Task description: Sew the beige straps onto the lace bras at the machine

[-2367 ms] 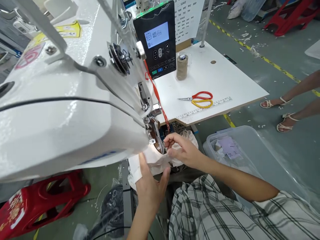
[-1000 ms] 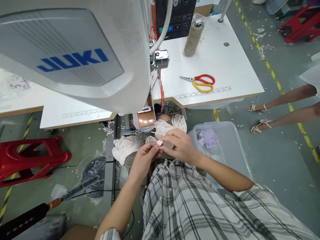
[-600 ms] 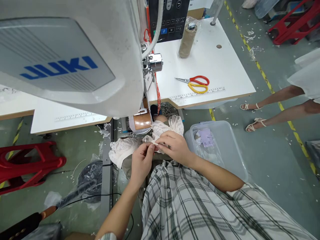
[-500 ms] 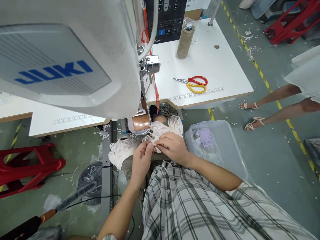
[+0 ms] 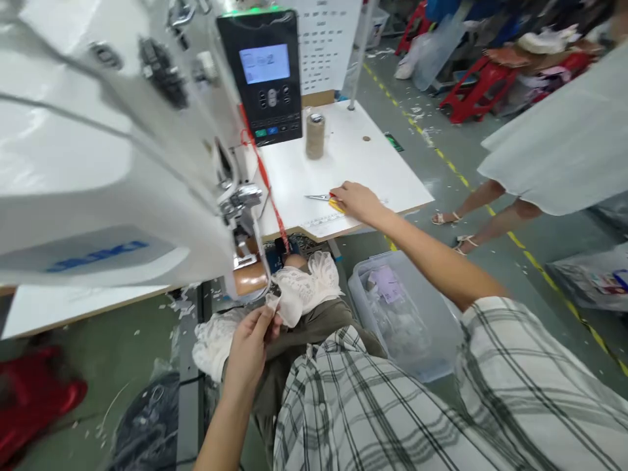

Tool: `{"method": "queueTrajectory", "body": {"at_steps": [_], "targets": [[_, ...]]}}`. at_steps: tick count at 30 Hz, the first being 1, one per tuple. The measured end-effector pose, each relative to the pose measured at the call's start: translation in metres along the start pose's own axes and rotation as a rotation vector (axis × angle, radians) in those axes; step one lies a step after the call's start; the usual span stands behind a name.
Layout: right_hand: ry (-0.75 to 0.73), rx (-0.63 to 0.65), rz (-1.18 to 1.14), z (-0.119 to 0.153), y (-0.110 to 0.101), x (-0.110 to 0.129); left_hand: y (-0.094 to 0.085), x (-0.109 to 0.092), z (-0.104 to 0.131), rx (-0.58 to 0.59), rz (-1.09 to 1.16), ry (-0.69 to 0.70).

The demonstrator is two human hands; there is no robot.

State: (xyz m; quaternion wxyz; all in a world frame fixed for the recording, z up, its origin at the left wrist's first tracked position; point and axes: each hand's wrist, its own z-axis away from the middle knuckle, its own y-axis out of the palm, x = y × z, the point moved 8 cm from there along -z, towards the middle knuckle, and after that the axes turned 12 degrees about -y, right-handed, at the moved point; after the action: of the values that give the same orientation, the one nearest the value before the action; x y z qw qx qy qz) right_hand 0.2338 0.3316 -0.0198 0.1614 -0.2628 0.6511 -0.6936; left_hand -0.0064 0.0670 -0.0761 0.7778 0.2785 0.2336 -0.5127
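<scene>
A white lace bra lies across my lap below the sewing machine's arm, its cups spread to both sides. My left hand pinches a thin, sheer edge of it between thumb and fingers. On the white table, my right hand is closed over the red and yellow handles of the scissors. Their blades point left and lie near the tabletop; most of the handles are hidden under my fingers. The copper-coloured end of the machine arm is just above my left hand.
A sewing machine fills the left side. A control panel and a beige thread cone stand on the table. To my right is a clear plastic bin. A person in a pale skirt stands beyond it.
My right hand has left the lace bra and moved up and right onto the scissors' handles. My left hand still pinches the fabric. The view has tilted up and turned right.
</scene>
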Motion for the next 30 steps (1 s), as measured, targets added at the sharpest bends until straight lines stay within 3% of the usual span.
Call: {"method": "queueTrajectory", "body": {"at_steps": [4,7,10,13,17,30], "targets": [[0.067,-0.057,0.027,0.031,0.010,0.013,-0.009,-0.003,0.000,0.004,0.104,-0.037],[0.068,-0.194,-0.205,0.081,0.009,0.038,-0.016,-0.003,-0.002,0.025,0.155,-0.054],[-0.085,-0.100,-0.416,0.129,0.018,0.094,-0.018,-0.001,-0.002,0.035,0.154,-0.056],[-0.242,-0.022,-0.541,0.158,0.027,0.152,-0.016,0.000,-0.003,0.022,0.116,-0.025],[-0.294,-0.017,-0.567,0.158,0.037,0.183,-0.016,0.001,-0.004,0.006,0.071,0.015],[-0.380,0.072,-0.537,0.144,0.056,0.198,-0.022,0.006,-0.003,0.006,-0.008,0.036]]}}
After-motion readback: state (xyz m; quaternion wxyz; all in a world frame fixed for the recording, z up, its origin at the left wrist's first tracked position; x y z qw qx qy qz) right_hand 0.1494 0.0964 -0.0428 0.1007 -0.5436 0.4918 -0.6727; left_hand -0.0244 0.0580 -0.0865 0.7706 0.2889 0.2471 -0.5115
